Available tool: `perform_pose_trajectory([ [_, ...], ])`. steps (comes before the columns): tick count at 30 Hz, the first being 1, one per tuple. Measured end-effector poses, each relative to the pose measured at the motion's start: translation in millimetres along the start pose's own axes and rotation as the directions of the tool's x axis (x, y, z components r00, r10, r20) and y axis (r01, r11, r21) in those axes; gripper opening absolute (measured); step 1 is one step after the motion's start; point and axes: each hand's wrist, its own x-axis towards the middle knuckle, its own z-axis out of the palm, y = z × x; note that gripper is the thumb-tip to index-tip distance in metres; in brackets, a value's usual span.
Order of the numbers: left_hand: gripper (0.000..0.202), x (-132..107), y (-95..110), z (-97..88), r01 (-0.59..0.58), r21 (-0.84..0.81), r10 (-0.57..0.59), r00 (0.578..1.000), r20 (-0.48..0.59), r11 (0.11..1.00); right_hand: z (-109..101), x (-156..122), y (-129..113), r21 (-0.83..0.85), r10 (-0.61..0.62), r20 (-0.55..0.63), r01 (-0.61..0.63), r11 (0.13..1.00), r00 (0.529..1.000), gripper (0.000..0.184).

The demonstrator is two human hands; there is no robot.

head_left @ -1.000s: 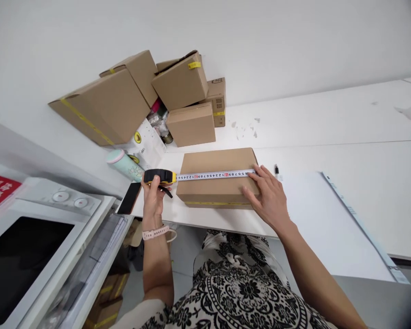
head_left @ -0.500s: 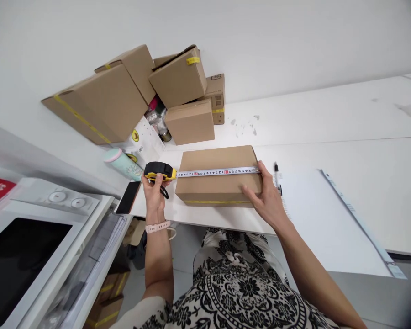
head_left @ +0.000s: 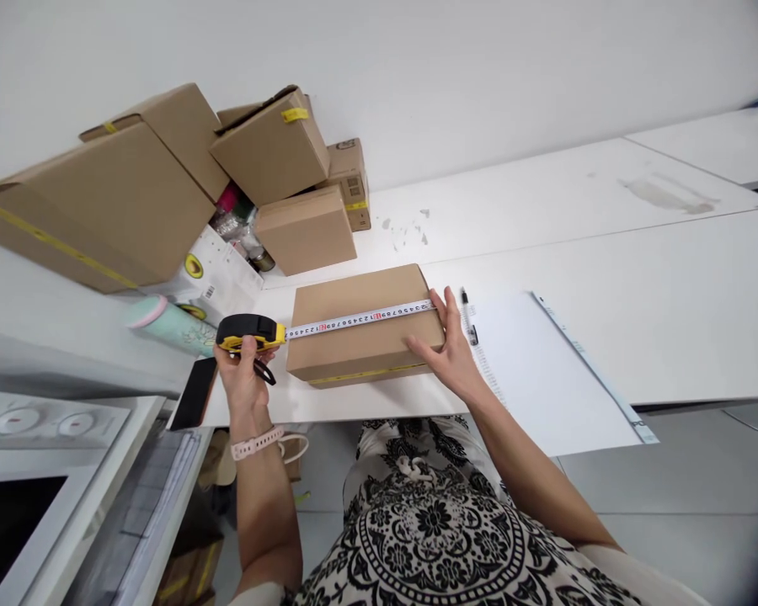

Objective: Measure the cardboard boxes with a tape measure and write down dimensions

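My left hand [head_left: 243, 374] is closed around a black and yellow tape measure [head_left: 249, 333], whose dark wrist strap hangs below it. From its case the white metal blade runs across the top of a closed brown cardboard box [head_left: 354, 358] on the table. My right hand [head_left: 455, 358] grips the box at its right end, with the thumb on the near top edge and the fingers by the blade's end. Whether the fingers also pinch the blade's hook is hard to see. Yellow tape shows along the box's near side.
A pen [head_left: 466, 296] and a large white pad [head_left: 543, 379] lie to the right. Several cardboard boxes [head_left: 271, 160] are stacked at the back left. A mint tumbler [head_left: 170, 324] and a black phone [head_left: 194, 394] are left of my left hand, above a microwave [head_left: 44, 429].
The view has turned right, so everything sits further left in the picture. My right hand's fingers are spread a little more at the box's end. The blade still lies across the box.
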Motion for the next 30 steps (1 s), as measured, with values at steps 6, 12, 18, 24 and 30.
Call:
perform_pose_trajectory([
  [6, 0.064, 0, -2, -0.7, 0.001, 0.002, -0.001, 1.000, -0.009, 1.000, 1, 1, 6, -0.042, 0.004, 0.001, -0.004, 0.999, 1.000, 0.083],
  [12, 0.064, -1, -3, -1.4, 0.032, 0.029, -0.031, 0.999, -0.033, 0.999, 0, 2, 5, -0.123, -0.072, -0.001, 0.071, 0.990, 0.997, 0.065],
  [18, 0.069, -5, 4, 1.9, 0.020, 0.005, -0.020, 0.998, -0.054, 1.000, 2, -1, 6, -0.100, -0.040, -0.012, 0.039, 0.994, 0.999, 0.071],
  [24, 0.057, -47, 33, 3.6, -0.024, -0.014, 0.023, 0.998, -0.055, 1.000, -12, 11, -8, -0.148, -0.119, -0.040, 0.112, 0.983, 0.992, 0.073],
  [30, 0.057, -122, 59, 29.6, -0.086, -0.046, 0.080, 0.988, -0.131, 0.995, -13, 73, -30, 0.018, -0.134, -0.098, 0.136, 0.991, 0.986, 0.072],
])
